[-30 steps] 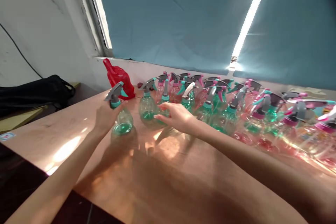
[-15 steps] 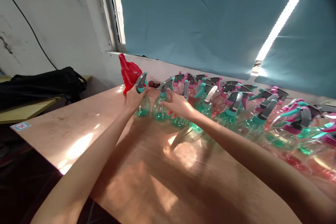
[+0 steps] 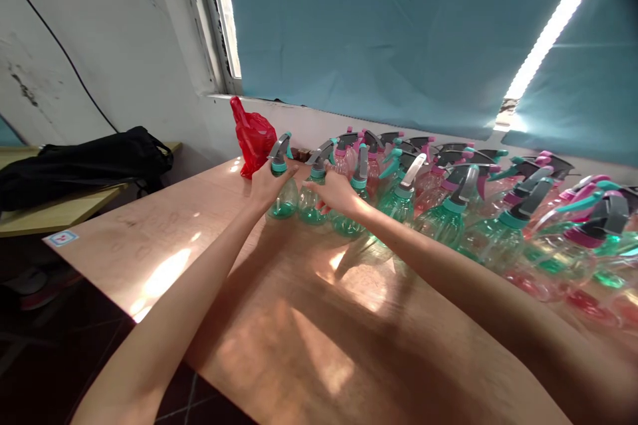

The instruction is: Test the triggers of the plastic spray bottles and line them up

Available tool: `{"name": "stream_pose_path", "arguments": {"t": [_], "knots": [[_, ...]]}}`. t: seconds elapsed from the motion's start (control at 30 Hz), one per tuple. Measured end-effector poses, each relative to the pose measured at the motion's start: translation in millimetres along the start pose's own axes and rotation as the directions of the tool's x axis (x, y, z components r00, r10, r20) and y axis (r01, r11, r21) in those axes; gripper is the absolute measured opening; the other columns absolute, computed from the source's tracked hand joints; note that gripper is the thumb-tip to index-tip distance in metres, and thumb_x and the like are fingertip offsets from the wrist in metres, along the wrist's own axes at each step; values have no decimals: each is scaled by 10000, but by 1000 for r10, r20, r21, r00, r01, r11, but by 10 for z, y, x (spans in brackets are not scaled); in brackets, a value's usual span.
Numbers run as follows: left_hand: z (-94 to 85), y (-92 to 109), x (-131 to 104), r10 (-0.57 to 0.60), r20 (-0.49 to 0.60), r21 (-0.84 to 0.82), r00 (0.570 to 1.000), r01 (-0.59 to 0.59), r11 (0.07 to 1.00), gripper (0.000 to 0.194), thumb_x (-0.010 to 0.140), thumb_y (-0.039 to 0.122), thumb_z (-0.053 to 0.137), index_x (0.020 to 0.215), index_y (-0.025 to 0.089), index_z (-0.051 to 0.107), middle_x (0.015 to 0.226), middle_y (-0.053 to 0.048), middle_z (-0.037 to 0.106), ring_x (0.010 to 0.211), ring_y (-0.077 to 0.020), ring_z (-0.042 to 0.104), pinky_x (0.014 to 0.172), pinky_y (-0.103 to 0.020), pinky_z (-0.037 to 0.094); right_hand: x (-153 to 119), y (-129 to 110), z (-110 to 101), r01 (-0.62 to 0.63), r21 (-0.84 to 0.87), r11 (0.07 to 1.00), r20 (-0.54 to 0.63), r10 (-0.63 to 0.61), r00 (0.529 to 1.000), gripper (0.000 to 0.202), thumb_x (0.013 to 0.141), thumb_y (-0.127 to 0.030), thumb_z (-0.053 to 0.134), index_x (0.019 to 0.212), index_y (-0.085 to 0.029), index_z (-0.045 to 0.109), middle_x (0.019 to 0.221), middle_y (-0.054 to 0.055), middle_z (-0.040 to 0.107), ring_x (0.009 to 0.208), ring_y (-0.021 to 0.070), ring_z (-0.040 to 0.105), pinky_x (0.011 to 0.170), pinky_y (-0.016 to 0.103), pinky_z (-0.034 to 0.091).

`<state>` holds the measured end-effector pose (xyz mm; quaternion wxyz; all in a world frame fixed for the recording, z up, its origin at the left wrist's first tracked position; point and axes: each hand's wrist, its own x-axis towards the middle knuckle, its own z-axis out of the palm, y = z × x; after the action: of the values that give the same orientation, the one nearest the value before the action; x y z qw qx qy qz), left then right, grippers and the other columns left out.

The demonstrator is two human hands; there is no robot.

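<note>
My left hand (image 3: 268, 184) is closed around the neck of the leftmost spray bottle (image 3: 285, 206), a clear green-tinted one with a grey and teal trigger head. Just to its right stands a second green spray bottle (image 3: 312, 211). My right hand (image 3: 339, 194) grips this one near its neck, thumb in front and the other fingers partly hidden. Both bottles are upright on the table (image 3: 249, 319). A third green spray bottle (image 3: 347, 224) stands beside my right hand, partly covered by it.
Several more spray bottles (image 3: 441, 222), green and pink, crowd along the wall to the right. A red plastic bag (image 3: 255, 139) lies behind the leftmost bottle. A black bag (image 3: 100, 163) rests on a yellow bench at left. A blue curtain (image 3: 373, 33) hangs behind.
The view has shifted slightly, so most things appear farther right. My right hand has closed in on the second bottle, which now stands a little nearer the leftmost one. My left hand keeps its hold.
</note>
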<state>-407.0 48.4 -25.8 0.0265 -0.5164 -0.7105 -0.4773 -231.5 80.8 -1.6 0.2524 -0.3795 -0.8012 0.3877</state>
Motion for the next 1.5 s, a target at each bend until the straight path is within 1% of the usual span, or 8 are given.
{"name": "stream_pose_path", "arguments": {"t": [0.13,0.43,0.67,0.8,1.0,1.13,1.27,1.5], "knots": [[-15,-3,-17,-7,20,5,1000,7,1000,429,795,592,584,908,182,643,929,-78,717,914,-278,647,863,-365,468,-13,-12,-8,-16,5,1000,9,16,1000,547,882,-480,627,1211,-55,530,555,70,636,443,219,628,418,309,524],[-137,6,-137,-20,69,5,997,20,1000,587,767,666,578,1063,160,616,1036,-123,697,986,-314,637,884,-425,467,-136,-61,-88,31,-5,999,29,-31,999,724,813,-454,720,1342,-86,391,738,102,689,447,198,626,404,308,524],[-452,50,-443,53,-35,-8,998,-54,999,572,824,581,546,1219,167,548,1291,-150,584,1233,-307,520,1047,-452,380,-595,-33,-197,142,-31,989,122,-137,983,595,808,-435,714,1285,-192,454,903,74,702,515,156,632,444,270,504],[-625,172,-758,79,-126,-12,989,-81,997,455,873,510,479,1167,170,555,1244,-148,592,1204,-326,541,1031,-485,402,-948,-7,-328,241,-195,951,179,-208,962,562,845,-482,643,1277,-165,474,955,107,696,605,184,644,525,304,492],[-568,653,-1313,286,36,-94,958,-282,955,400,886,498,446,1127,206,575,1176,-90,636,1106,-284,599,993,-447,455,-1542,115,-607,309,-318,896,157,-272,949,462,835,-512,636,1145,-178,557,1004,106,687,846,261,651,611,325,458],[-298,1156,-1618,495,275,-221,824,-447,867,495,828,510,548,1246,247,520,1249,-95,590,1162,-303,561,1005,-459,446,-1949,252,-868,288,-361,887,164,-244,956,445,854,-530,590,1125,-178,570,964,95,684,822,261,649,591,323,429],[15,1740,-1843,434,430,-344,792,-301,890,667,735,441,688,1326,283,421,1294,-120,574,1178,-338,565,971,-497,481,-2281,435,-1151,286,-370,884,155,-245,957,345,861,-395,583,1146,-205,539,1019,77,676,846,253,655,622,322,434],[542,2487,-2020,339,525,-488,781,-50,871,473,759,377,683,1194,325,505,1067,-71,668,966,-287,668,792,-445,565,-2642,755,-1594,207,-395,895,76,-193,978,207,815,-376,645,926,-217,573,975,46,665,818,225,642,659,329,461]]}}
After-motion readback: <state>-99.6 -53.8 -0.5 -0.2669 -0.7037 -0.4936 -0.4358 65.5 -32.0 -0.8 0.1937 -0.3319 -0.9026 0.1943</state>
